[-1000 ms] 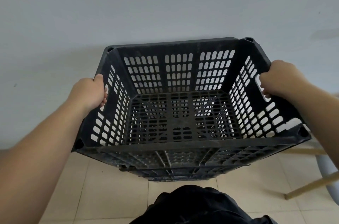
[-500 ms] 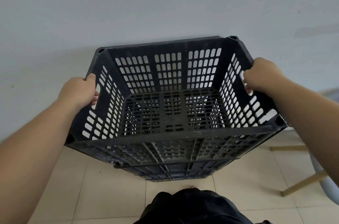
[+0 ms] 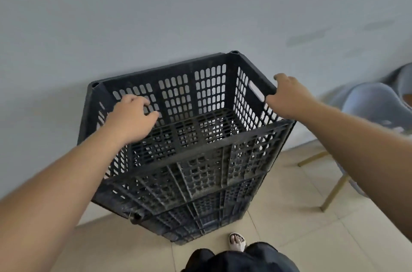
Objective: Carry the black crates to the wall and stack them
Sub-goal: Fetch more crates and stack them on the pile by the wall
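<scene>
1. Against the pale wall point(image 3: 156, 15), a stack of black crates point(image 3: 189, 182) stands on the tiled floor point(image 3: 289, 238), its far edge close to the wall's base.
2. The top crate point(image 3: 200, 98) sits level on the ones beneath it, open side up, with slotted walls and a gridded bottom.
3. At least two more crates show under it, their near walls lined up in tiers down to the floor.
4. The left hand point(image 3: 131, 118) hangs over the left side of the top crate, fingers loosely curled and spread, gripping nothing; whether it brushes the rim cannot be told.
5. The right hand point(image 3: 287, 98) lies at the right rim of the top crate, just near of the oval handle slot point(image 3: 256, 93), fingers relaxed and not wrapped round the edge.
6. Both bare forearms reach in from the near corners of the view.
7. Near the bottom edge, a dark garment point(image 3: 240, 258) covers the person's legs, and a foot in a light sandal point(image 3: 237, 241) stands just near of the bottom crate.
8. To the right, a chair point(image 3: 367, 104) with a pale blue seat and thin gold-coloured legs stands well apart from the stack, beside the wall.
</scene>
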